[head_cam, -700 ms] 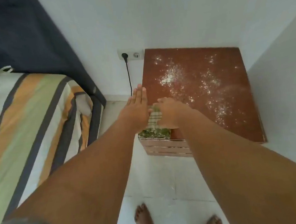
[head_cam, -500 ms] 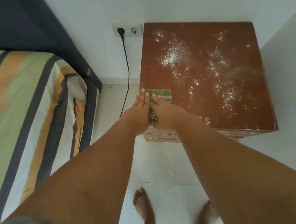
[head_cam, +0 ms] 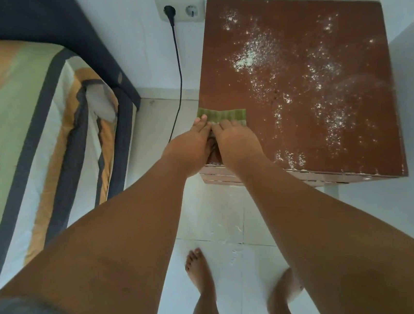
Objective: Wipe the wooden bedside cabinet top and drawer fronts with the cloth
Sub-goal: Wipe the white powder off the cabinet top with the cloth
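Note:
The wooden bedside cabinet point(head_cam: 298, 67) has a reddish-brown top dusted with white powder point(head_cam: 249, 56) across its middle and right. Its drawer fronts point(head_cam: 304, 176) show only as a thin strip at the front edge. A green cloth point(head_cam: 227, 115) lies flat on the top's front left corner. My left hand point(head_cam: 187, 148) and my right hand point(head_cam: 234, 141) sit side by side on the cloth, fingers pressing it down. Most of the cloth is hidden under them.
A bed point(head_cam: 20, 124) with striped bedding stands at the left. A wall socket point(head_cam: 181, 10) holds a black plug, and its cable point(head_cam: 178, 71) hangs down beside the cabinet. White walls close in behind and to the right. My bare feet point(head_cam: 199, 271) stand on pale floor tiles.
The cloth has gone from hanging off the cabinet's front corner to lying flat on the top. Both hands have slid forward onto it. My view has moved closer and tilted down.

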